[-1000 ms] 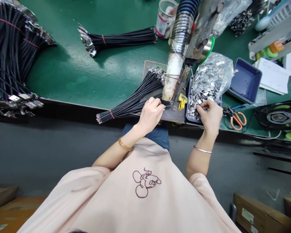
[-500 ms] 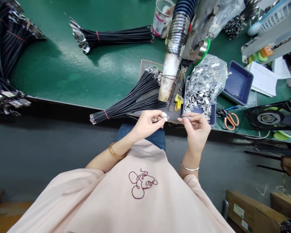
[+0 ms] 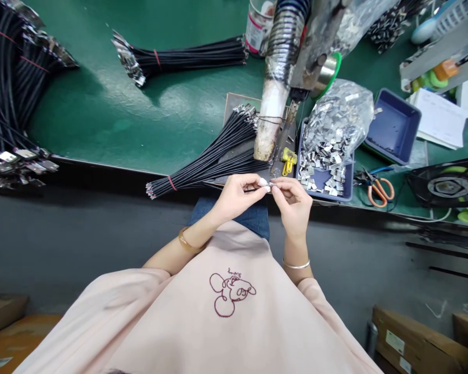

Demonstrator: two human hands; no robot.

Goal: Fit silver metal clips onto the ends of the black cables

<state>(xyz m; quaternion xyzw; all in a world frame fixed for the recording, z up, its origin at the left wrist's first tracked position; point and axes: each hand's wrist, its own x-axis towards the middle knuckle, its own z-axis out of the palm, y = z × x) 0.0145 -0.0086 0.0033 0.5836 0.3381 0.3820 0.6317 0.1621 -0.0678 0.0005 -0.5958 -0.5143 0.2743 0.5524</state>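
My left hand [image 3: 239,196] is closed in a pinch, white covers on its thumb and fingertip. It holds the end of a black cable, mostly hidden by the fingers. Fingertip to fingertip with it, my right hand [image 3: 294,200] pinches a small silver metal piece, likely a connector shell, nearly covered. Just behind them lies a bundle of black cables [image 3: 203,163] tied with a red band. A blue tray [image 3: 347,192] of loose metal connector shells [image 3: 323,158] stands right of my right hand, a clear plastic bag [image 3: 349,104] of them resting in it.
A duct hose [image 3: 271,114] with a white nozzle hangs over the work board, beside a metal arm [image 3: 284,140] and a yellow clip [image 3: 288,161]. Orange-handled scissors [image 3: 381,192], a second blue tray [image 3: 393,124] and a fan [image 3: 448,184] are rightward. More cable bundles [image 3: 191,58] lie behind.
My right hand has moved left, from beside the tray up to my left fingertips, with the small metal piece. My left hand stays nearly in place. The view has shifted slightly.
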